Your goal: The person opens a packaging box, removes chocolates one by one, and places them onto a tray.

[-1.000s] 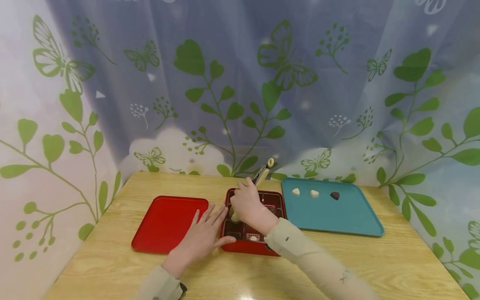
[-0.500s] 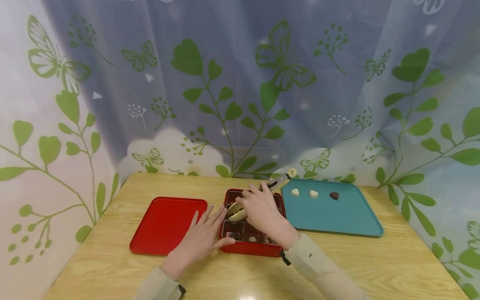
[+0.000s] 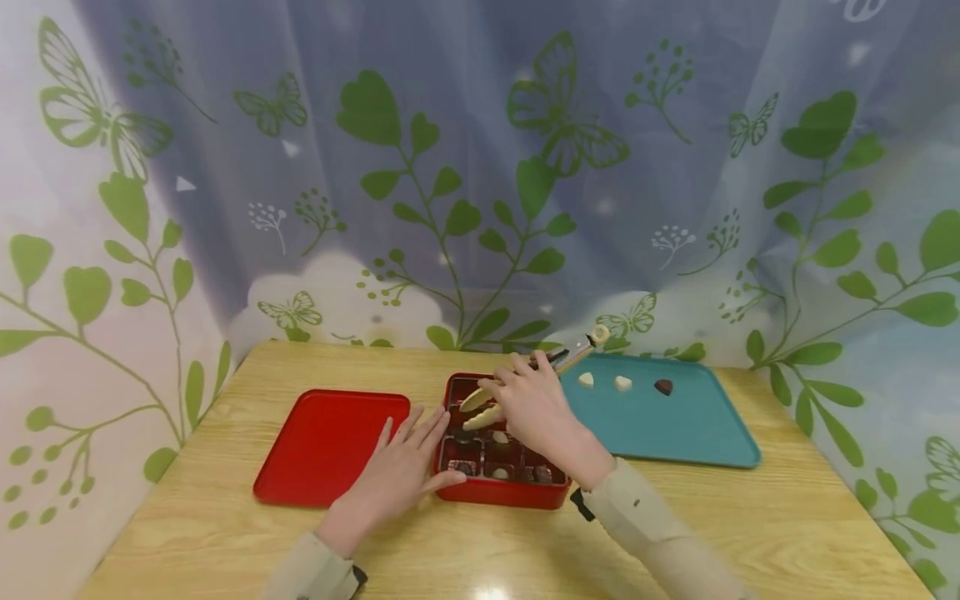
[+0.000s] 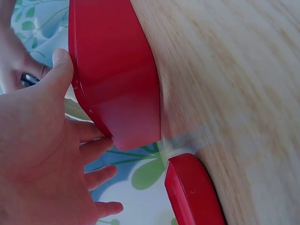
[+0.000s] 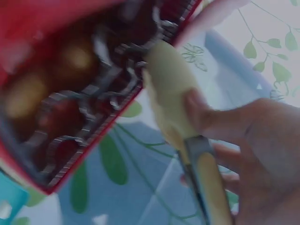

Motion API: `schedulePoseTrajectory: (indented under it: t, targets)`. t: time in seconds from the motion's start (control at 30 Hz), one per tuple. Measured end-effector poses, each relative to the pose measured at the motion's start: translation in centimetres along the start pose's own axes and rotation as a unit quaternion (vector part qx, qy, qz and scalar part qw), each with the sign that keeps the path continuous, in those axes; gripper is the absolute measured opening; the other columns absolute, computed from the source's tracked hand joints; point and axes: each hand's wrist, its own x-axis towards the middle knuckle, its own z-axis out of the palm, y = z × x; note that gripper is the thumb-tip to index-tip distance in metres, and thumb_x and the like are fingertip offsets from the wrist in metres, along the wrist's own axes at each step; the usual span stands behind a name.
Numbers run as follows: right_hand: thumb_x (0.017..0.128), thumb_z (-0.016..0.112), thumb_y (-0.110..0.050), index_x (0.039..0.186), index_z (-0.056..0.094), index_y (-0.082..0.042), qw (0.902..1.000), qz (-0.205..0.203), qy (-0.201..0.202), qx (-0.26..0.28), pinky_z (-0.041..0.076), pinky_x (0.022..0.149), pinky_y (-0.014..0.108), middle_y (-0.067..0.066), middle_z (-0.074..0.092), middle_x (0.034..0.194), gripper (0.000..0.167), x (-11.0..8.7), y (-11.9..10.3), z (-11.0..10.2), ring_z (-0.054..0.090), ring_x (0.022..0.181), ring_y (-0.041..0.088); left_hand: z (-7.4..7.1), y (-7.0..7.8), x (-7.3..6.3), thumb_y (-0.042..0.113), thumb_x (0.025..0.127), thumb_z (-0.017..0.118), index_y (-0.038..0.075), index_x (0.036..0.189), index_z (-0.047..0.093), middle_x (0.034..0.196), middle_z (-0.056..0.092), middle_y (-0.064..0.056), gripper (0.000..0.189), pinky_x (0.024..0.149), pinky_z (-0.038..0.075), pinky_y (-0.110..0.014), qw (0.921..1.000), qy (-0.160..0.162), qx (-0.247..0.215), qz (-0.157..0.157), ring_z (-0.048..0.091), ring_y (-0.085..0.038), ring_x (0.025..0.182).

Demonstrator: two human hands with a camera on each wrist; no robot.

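Observation:
A red box [image 3: 501, 495] with a clear divided insert stands mid-table, with dark and pale chocolates in several compartments. My right hand [image 3: 536, 410] grips cream-tipped tongs [image 3: 478, 416] over the box; the tips are spread, with nothing seen between them. In the right wrist view the thumb lies along the tongs [image 5: 174, 89]. My left hand [image 3: 393, 467] rests against the box's left side with fingers spread. In the left wrist view, the thumb and fingertips of that hand [image 4: 47, 136] touch the box's rim.
A red lid [image 3: 330, 446] lies left of the box, partly behind my left hand. On a teal tray [image 3: 667, 433] to the right sit two white chocolates [image 3: 586, 380] and a dark chocolate [image 3: 663, 387]. A patterned curtain [image 3: 450, 167] hangs behind the table.
My right hand has moved up and to the right with the tongs, which have swung toward the tray and opened at the tips. My left hand stays at the box.

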Motion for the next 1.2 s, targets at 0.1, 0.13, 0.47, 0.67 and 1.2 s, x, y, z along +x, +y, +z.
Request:
schedulePoseTrajectory:
  t: [0.1,0.13,0.47,0.67,1.2]
  targets:
    - [0.081,0.086,-0.038,0.126,0.073,-0.033,0.9979,-0.007,-0.062,-0.016,0.04,0.105,0.048,-0.007,0.071,0.118,0.048,1.3,-0.6,-1.0,0.054,0.122,0.021,0.0,0.0,0.0,0.06,0.095,0.057,0.003,0.157,0.035,0.164,0.032,-0.012,0.087,0.118,0.02,-0.068,1.0,0.001,-0.006,0.0,0.021,-0.039,0.153]
    - [0.081,0.085,-0.038,0.126,0.073,-0.034,0.9963,-0.008,-0.082,-0.023,0.04,0.106,0.048,-0.007,0.07,0.12,0.047,1.8,-0.9,-1.3,0.053,0.125,0.021,-0.1,0.0,0.0,0.059,0.095,0.058,0.004,0.157,0.035,0.164,0.032,-0.012,0.086,0.118,0.019,-0.067,1.0,-0.001,-0.007,-0.002,0.02,-0.039,0.153]
    - [0.091,0.073,-0.046,0.119,0.076,-0.03,0.9821,0.004,-0.185,-0.038,0.033,0.116,0.047,-0.007,0.068,0.129,0.032,3.8,-3.3,-0.9,0.05,0.133,0.02,-0.1,0.4,0.1,0.057,0.095,0.059,0.004,0.157,0.037,0.163,0.034,-0.012,0.084,0.118,0.019,-0.067,0.9999,-0.003,-0.017,-0.003,0.022,-0.04,0.152]
    - [0.093,0.073,-0.036,0.113,0.078,-0.029,0.9824,0.027,-0.183,-0.027,0.036,0.113,0.047,-0.004,0.069,0.126,0.023,3.3,-3.2,-0.9,0.053,0.126,0.019,0.0,0.2,0.0,0.057,0.095,0.06,0.003,0.156,0.038,0.163,0.034,-0.012,0.085,0.118,0.019,-0.067,1.0,0.002,-0.002,-0.004,0.022,-0.04,0.152]
    - [0.094,0.072,-0.036,0.113,0.078,-0.026,0.9852,-0.024,-0.162,-0.052,0.053,0.094,0.039,0.004,0.067,0.118,0.023,3.4,-2.9,-0.4,0.067,0.098,0.023,0.1,0.0,0.2,0.06,0.095,0.058,0.004,0.156,0.038,0.164,0.033,-0.01,0.085,0.119,0.018,-0.066,1.0,-0.004,0.001,-0.002,0.02,-0.039,0.153]
